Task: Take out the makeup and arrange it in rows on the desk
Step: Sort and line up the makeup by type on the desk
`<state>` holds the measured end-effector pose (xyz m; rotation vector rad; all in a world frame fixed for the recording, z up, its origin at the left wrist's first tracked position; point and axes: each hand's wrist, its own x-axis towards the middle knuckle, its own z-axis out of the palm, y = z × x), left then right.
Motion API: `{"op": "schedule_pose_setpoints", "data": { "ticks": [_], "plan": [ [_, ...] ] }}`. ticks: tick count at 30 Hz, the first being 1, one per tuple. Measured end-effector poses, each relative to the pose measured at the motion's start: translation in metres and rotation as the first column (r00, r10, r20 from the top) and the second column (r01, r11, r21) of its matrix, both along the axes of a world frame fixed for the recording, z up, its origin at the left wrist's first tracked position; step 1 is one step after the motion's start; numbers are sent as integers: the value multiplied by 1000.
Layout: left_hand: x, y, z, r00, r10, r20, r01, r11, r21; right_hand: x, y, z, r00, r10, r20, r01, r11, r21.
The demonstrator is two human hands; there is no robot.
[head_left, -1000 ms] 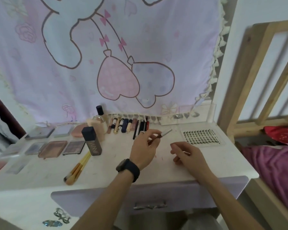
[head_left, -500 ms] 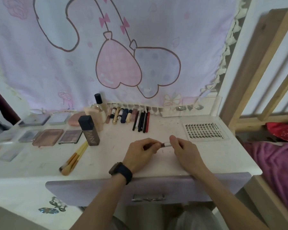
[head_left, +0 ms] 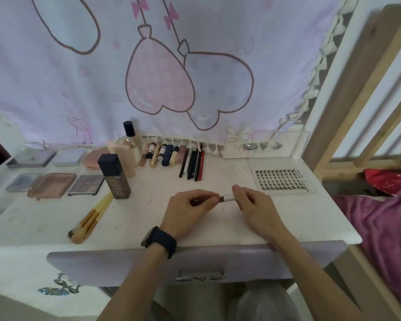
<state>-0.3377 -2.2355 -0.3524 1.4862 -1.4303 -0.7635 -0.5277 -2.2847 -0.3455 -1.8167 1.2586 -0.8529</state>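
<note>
One lash tray point(head_left: 285, 181); one dark bottle point(head_left: 115, 179); one pen point(head_left: 226, 198); two hands: left hand point(head_left: 188, 209), right hand point(head_left: 255, 205).

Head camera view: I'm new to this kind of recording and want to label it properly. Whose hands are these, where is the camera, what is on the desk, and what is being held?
There is no machine here. The single current picture comes from a wide-angle camera worn on a person's head, looking down at their own two bare hands over a white desk. The left hand, with a dark watch on its wrist, and the right hand each hold one end of a slim makeup stick near the desk's middle. Laid out behind are a row of pencils, a row of small tubes, a dark bottle, yellow-handled brushes, flat palettes and a clear tray of false lashes. A lilac drawer sits under the front edge.
</note>
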Motion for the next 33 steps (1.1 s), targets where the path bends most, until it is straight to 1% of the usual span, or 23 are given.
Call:
{"op": "schedule_pose_setpoints", "data": {
  "ticks": [4,7,11,16,19,23,25,28,31,33],
  "plan": [
    [5,0,3,996,23,-84,-21,999,24,-1,2,-1,994,-78,81,78,997,-4],
    [5,-2,2,996,58,-69,-56,998,31,-3,2,-5,997,-47,66,46,999,4],
    [6,-4,2,997,63,-42,-61,998,35,-7,2,-3,987,13,162,-18,1000,26],
    [8,-4,2,994,78,-75,-77,997,16,-2,5,5,964,-68,256,38,992,118],
    [8,-3,1,995,76,-71,-75,997,16,-2,4,2,969,-73,236,54,995,84],
    [7,-3,0,993,84,-82,-84,996,8,-6,2,-5,972,-9,237,-1,999,44],
    [7,-3,-1,992,83,-99,-83,997,8,-7,1,-5,963,-9,268,-10,998,68],
    [8,-3,-2,992,79,-94,-79,997,2,-3,0,-3,953,-65,296,31,993,117],
    [8,-4,-3,993,77,-87,-77,997,6,-1,0,-4,967,-71,243,50,995,89],
    [8,-4,-3,993,79,-87,-78,997,7,-3,0,-6,966,-39,256,19,997,81]
  ]
}}
